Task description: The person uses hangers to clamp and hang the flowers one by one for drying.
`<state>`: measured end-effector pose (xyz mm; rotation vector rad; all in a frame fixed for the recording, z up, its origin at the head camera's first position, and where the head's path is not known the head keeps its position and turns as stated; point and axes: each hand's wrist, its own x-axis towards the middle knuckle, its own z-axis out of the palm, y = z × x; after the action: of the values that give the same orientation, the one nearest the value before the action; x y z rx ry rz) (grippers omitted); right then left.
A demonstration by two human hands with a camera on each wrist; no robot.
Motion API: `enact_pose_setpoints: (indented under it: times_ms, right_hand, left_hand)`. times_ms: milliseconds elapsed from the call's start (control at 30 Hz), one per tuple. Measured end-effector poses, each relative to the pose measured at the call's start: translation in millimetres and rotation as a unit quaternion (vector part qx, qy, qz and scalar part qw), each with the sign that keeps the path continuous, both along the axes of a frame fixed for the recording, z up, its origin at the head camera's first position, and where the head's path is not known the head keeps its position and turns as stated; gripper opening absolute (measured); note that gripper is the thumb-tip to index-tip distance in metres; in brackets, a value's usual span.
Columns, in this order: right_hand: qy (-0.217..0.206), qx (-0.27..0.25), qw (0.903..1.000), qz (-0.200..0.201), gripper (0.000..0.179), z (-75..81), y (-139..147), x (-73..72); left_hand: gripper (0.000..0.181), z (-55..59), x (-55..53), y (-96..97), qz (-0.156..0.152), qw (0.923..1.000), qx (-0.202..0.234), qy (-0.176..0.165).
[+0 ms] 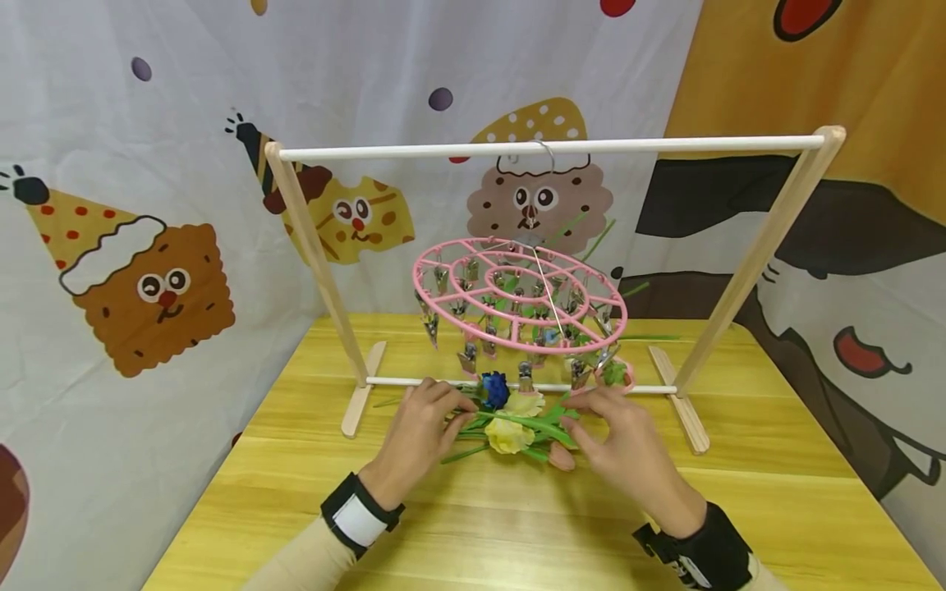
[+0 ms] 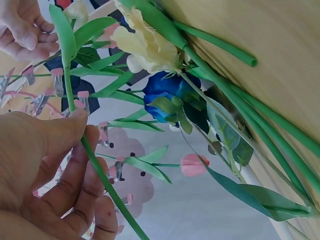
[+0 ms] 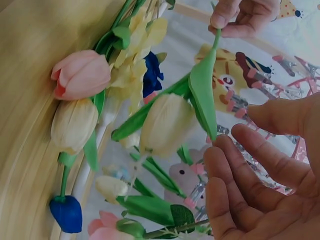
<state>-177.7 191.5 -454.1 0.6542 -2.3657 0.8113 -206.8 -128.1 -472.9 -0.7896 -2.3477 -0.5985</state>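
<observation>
My left hand [image 1: 420, 428] pinches the green stem of a white artificial tulip [image 3: 167, 125] between thumb and fingers. The stem runs rightward from that hand, over the pile of flowers. Beside the tulip's leaves is my right hand [image 3: 267, 172], fingers loosely spread, with a leaf tip right at its fingertips. Below both hands lie yellow flowers [image 1: 510, 435], a blue rose [image 1: 494, 390] and a pink tulip [image 1: 562, 456]. The right wrist view also shows a second whitish tulip [image 3: 75, 125] and a blue tulip bud [image 3: 66, 214] on the table.
A round pink clip hanger [image 1: 515, 345] hangs by its hook from a white rail [image 1: 414, 151] on a wooden stand [image 1: 769, 246]. Metal clips [image 1: 468, 358] dangle from it, several holding flowers. The stand's lower bar [image 1: 643, 389] passes behind the flowers on the wooden table [image 1: 296, 492].
</observation>
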Motion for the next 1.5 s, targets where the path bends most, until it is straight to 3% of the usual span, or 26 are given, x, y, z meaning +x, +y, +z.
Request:
enact_pose_setpoints:
  times_ms: [367, 667, 1167, 1500]
  right_hand:
    - [0.016, 0.029, 0.9991, 0.028, 0.032, -2.9, -14.6, -2.7]
    - [-0.058, 0.036, 0.9961, 0.056, 0.031, -5.0, -23.6, -1.0]
    - [-0.038, 0.042, 0.9964, 0.063, 0.028, -10.2, -26.5, -2.7]
    - [-0.024, 0.029, 0.9975, 0.060, 0.027, -9.9, -24.6, -1.4]
  left_hand:
    - [0.017, 2.5, 3.7, 7.0, -0.010, 0.9997, -0.009, 0.021]
    - [0.017, 6.1, 5.7, 12.8, -0.030, 0.9986, -0.005, 0.044]
    - [0.023, 6.1, 7.3, 16.7, -0.038, 0.9976, 0.009, 0.057]
    - [0.025, 2.8, 4.7, 1.3, -0.032, 0.9962, 0.081, -0.009]
